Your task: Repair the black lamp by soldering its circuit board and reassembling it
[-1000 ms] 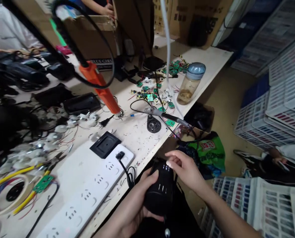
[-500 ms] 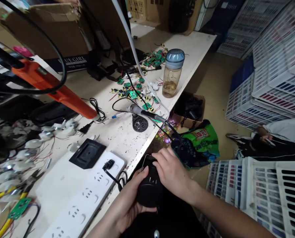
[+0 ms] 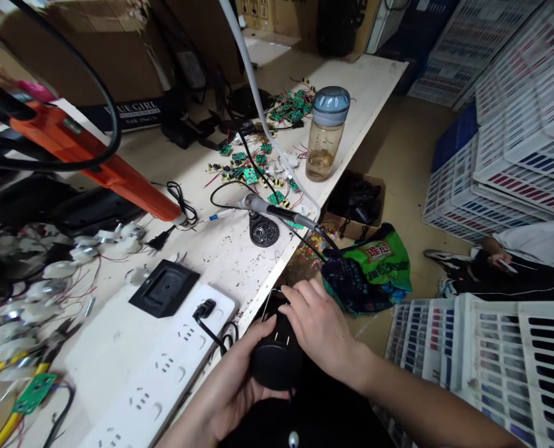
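One head-worn view – looking forward and down, close over the workbench (image 3: 239,261) edge; no second view

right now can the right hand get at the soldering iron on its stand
Probably yes. The right hand rests on the black device below the bench edge, and the soldering iron lies just above with its handle overhanging, nothing between.

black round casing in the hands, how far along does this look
In hand: the left hand cups the black cylindrical plastic casing below the bench edge, and the right hand presses its top. Already done is hard to tell: the casing looks closed, though its inside is hidden. Left: loose small green circuit boards and white wired parts lie unassembled on the pale wooden workbench.
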### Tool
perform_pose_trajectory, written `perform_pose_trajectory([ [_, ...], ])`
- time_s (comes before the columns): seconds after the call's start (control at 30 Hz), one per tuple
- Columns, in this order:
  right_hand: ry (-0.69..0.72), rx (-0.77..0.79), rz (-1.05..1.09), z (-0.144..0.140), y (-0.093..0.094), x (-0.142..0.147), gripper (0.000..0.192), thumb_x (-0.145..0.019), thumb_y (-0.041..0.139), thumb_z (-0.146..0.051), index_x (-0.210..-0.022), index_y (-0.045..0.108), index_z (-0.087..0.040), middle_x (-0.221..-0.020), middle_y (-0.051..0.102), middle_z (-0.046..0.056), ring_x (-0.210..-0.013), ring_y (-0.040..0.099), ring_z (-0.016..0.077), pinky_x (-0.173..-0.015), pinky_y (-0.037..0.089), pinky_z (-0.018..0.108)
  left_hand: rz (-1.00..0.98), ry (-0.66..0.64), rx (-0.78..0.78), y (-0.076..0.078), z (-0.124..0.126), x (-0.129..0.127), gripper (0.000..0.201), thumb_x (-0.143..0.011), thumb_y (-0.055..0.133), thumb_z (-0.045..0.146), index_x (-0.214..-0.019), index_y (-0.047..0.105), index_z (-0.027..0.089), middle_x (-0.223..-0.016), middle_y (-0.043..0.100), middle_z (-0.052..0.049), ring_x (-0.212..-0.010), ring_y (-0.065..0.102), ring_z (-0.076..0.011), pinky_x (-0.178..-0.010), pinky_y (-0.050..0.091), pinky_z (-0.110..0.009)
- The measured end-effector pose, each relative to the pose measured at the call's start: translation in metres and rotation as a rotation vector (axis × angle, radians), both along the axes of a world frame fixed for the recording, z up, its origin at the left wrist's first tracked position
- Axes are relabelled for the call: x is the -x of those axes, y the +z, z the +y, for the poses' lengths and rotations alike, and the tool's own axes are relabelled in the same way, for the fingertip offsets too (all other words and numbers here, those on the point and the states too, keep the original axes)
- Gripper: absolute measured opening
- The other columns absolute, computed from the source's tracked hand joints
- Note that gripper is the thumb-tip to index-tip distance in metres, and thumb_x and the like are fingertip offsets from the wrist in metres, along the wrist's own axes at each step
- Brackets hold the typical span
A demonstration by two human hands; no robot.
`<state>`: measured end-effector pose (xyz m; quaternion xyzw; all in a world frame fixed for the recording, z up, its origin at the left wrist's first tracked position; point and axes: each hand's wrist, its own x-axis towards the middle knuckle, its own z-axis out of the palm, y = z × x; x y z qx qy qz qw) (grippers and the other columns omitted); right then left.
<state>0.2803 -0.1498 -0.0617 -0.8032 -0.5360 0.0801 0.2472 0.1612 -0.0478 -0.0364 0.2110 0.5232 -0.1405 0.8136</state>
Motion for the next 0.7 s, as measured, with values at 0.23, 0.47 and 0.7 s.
perform_pose_trajectory([
  [0.23,0.018,-0.063,0.151,-0.012,0.010,0.016,0.039,-0.101,0.044,-0.038,-0.128,0.058,-0.012,-0.116,0.050,0.017,-0.103,0.045,0.0325,-0.088,0.047,0.056,-0.047,-0.004,0.006,-0.006,0.002,0.006,0.042,-0.085,0.064,0.041,-0.113,0.059,0.010,-0.075,0.069,-0.010,-0.061,0.067,-0.0235,-0.055,0.058,-0.037],
  [0.47,0.022,-0.087,0.166,-0.016,0.009,0.019,0.035,-0.100,0.043,-0.035,-0.121,0.060,-0.013,-0.121,0.047,0.017,-0.106,0.044,0.0327,-0.090,0.045,0.055,-0.062,-0.011,-0.010,-0.005,0.001,0.008,0.049,-0.083,0.066,0.041,-0.122,0.056,0.014,-0.075,0.068,-0.007,-0.062,0.067,-0.0231,-0.055,0.057,-0.036],
  [0.7,0.027,-0.077,0.172,-0.015,0.010,0.020,0.036,-0.101,0.040,-0.037,-0.121,0.060,-0.014,-0.119,0.048,0.017,-0.106,0.044,0.0328,-0.089,0.045,0.056,-0.095,-0.028,-0.007,-0.009,0.000,0.013,0.050,-0.084,0.064,0.046,-0.124,0.054,0.015,-0.079,0.068,-0.006,-0.064,0.067,-0.0227,-0.055,0.057,-0.035],
])
